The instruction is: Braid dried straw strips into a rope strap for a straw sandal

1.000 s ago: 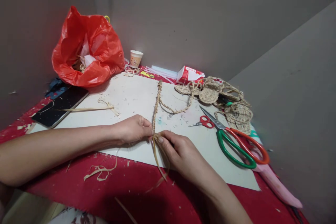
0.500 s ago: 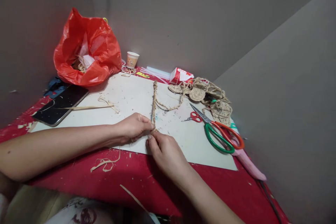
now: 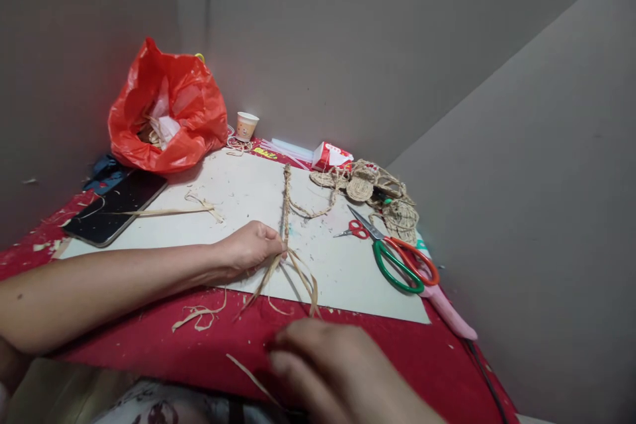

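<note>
My left hand (image 3: 253,246) is closed in a pinch on the lower end of a thin raffia braid (image 3: 287,202), which lies upright on the white board. Loose raffia strands (image 3: 303,271) fan out below the pinch toward me, over the board's front edge. My right hand (image 3: 338,361), blurred by motion, is nearer to me above the red cloth, apart from the strands. Its fingers look loosely bent and apart, with nothing visible in them. A braided loop (image 3: 318,212) runs from the braid toward woven raffia pieces (image 3: 360,189).
Large scissors (image 3: 400,255) and small red-handled scissors (image 3: 355,230) lie to the right on the white board (image 3: 238,192). A phone (image 3: 116,209), red plastic bag (image 3: 169,106), paper cup (image 3: 246,126) and red-white box (image 3: 332,156) surround it. Raffia scraps (image 3: 201,315) lie on the red cloth (image 3: 183,351).
My right hand has let go of the braid's end and drawn back toward me. The loose strands now spread out in view. My left hand keeps its pinch.
</note>
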`<state>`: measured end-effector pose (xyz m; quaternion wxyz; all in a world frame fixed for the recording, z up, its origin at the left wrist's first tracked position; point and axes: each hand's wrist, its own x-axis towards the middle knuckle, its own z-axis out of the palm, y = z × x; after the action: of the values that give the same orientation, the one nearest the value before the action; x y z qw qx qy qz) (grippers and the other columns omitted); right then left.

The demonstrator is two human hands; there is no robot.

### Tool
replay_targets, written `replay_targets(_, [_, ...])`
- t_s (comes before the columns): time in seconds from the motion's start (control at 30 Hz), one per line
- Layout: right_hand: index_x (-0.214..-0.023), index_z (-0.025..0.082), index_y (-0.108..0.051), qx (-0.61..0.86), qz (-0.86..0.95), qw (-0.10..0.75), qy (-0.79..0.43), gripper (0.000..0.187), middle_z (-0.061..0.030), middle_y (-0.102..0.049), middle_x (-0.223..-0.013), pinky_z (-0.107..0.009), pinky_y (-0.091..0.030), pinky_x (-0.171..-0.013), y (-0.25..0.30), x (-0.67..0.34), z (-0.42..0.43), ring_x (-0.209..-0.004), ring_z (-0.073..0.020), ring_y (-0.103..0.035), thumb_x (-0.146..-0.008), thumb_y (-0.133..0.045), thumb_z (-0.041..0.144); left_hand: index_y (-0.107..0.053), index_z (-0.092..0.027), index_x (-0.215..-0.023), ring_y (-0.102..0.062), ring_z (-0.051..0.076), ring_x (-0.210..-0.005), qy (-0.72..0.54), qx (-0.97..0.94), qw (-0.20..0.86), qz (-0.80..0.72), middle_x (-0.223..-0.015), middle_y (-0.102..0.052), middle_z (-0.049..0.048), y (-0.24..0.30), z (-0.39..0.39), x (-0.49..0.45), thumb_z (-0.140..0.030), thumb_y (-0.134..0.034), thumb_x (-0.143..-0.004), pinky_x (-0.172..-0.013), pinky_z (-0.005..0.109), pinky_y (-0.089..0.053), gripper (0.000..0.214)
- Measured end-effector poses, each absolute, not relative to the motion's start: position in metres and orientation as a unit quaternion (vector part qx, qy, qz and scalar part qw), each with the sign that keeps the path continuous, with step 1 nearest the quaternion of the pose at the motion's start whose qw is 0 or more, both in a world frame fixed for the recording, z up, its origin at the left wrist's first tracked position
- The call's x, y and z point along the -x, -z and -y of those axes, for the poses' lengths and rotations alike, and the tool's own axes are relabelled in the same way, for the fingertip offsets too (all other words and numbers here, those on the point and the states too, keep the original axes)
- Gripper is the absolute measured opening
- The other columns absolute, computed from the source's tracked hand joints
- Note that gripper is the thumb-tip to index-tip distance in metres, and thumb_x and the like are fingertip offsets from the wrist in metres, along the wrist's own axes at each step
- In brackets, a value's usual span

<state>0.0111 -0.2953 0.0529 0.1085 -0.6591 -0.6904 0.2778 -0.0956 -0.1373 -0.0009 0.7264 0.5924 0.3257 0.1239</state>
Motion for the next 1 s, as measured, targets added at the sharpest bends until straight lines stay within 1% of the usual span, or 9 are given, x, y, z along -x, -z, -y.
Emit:
replay_targets(0.1, [-0.093,0.018,-0.063,0.725,0.572,0.345,-0.169,0.033,-0.0074,-0.068,-0.085,-0.026,-0.045,-0.067,-0.059,-0.038,0.278,-0.078,-0.0193,-0.062,-0.089,-0.044,0.044,-0.053,-0.015,-0.060,-0.022,0.004,-0.030,-0.131,-0.592,0.730,-0.314,-0.034,-0.033,-0.0087,-0.001,0.137,0.097,-0.026,-0.056,-0.075,-0.034,0.021,-0.011,0.019])
replay_targets(0.17, [-0.107,0.017,-0.061,0.727,0.521,0.388,-0.221,0.040,-0.0114,-0.066,-0.103,-0.030,-0.047,-0.075,-0.050,-0.046,0.257,-0.091,-0.0222,-0.061,-0.086,-0.046,0.048,-0.052,-0.015,-0.058,-0.020,0.004,-0.030,-0.138,-0.587,0.737,-0.306,-0.034,-0.033,-0.0089,-0.002,0.137,0.097,-0.026,-0.057,-0.075,-0.035,0.022,-0.010,0.021])
replay_targets(0.23, [-0.104,0.016,-0.061,0.699,0.517,0.394,-0.298,0.040,-0.0119,-0.066,-0.102,-0.032,-0.046,-0.080,-0.035,-0.044,0.236,-0.094,-0.0223,-0.060,-0.084,-0.051,0.048,-0.051,-0.015,-0.057,-0.021,0.003,-0.031,-0.144,-0.579,0.747,-0.293,-0.034,-0.034,-0.0087,-0.003,0.137,0.097,-0.029,-0.058,-0.074,-0.037,0.021,-0.011,0.023])
replay_targets(0.3, [-0.092,0.016,-0.061,0.656,0.513,0.384,-0.399,0.036,-0.0062,-0.066,-0.080,-0.028,-0.047,-0.065,-0.022,-0.037,0.222,-0.068,-0.0160,-0.059,-0.085,-0.048,0.049,-0.051,-0.014,-0.057,-0.030,0.004,-0.035,-0.142,-0.572,0.763,-0.266,-0.039,-0.043,-0.0053,-0.003,0.137,0.097,-0.034,-0.058,-0.074,-0.039,0.020,-0.017,0.028])
replay_targets(0.4, [-0.065,0.018,-0.048,0.615,0.454,0.365,-0.531,0.042,0.0059,-0.043,-0.049,-0.020,-0.027,-0.036,-0.011,-0.033,0.212,-0.036,-0.0056,-0.030,-0.084,-0.045,0.055,-0.053,-0.013,-0.059,-0.033,0.005,-0.040,-0.141,-0.583,0.756,-0.262,-0.045,-0.048,-0.0037,-0.001,0.135,0.097,-0.040,-0.060,-0.072,-0.043,0.020,-0.022,0.032])
replay_targets(0.5, [-0.057,0.018,-0.041,0.590,0.410,0.361,-0.595,0.045,0.0099,-0.028,-0.045,-0.018,-0.011,-0.033,-0.008,-0.042,0.208,-0.037,-0.0034,-0.016,-0.078,-0.055,0.056,-0.053,-0.012,-0.059,-0.034,0.005,-0.044,-0.141,-0.625,0.721,-0.264,-0.049,-0.047,-0.0044,0.001,0.131,0.096,-0.034,-0.058,-0.073,-0.048,0.020,-0.027,0.027])
replay_targets(0.63, [-0.063,0.016,-0.050,0.530,0.349,0.343,-0.692,0.042,0.0113,-0.024,-0.043,-0.018,-0.007,-0.032,-0.003,-0.055,0.204,-0.037,-0.0034,-0.011,-0.078,-0.056,0.055,-0.057,-0.012,-0.064,-0.045,0.008,-0.056,-0.115,-0.685,0.686,-0.217,-0.061,-0.055,0.0002,0.002,0.125,0.097,-0.025,-0.047,-0.078,-0.058,0.022,-0.035,0.022])
replay_targets(0.8, [-0.060,0.017,-0.044,0.442,0.299,0.376,-0.757,0.038,0.0115,-0.026,-0.044,-0.016,-0.006,-0.034,0.003,-0.057,0.204,-0.037,-0.0022,-0.009,-0.080,-0.060,0.045,-0.052,-0.014,-0.065,-0.035,0.007,-0.053,-0.109,-0.765,0.591,-0.233,-0.056,-0.044,-0.0052,-0.008,0.122,0.101,-0.020,-0.045,-0.079,-0.052,0.020,-0.030,0.016])
replay_targets(1.0, [-0.054,0.017,-0.043,0.481,0.282,0.450,-0.698,0.040,0.0110,-0.029,-0.041,-0.017,-0.008,-0.033,0.006,-0.045,0.210,-0.033,-0.0011,-0.013,-0.078,-0.062,0.043,-0.057,-0.013,-0.070,-0.040,0.008,-0.054,-0.069,-0.784,0.566,-0.245,-0.058,-0.049,-0.0028,-0.022,0.125,0.102,-0.015,-0.040,-0.077,-0.055,0.021,-0.032,0.019])
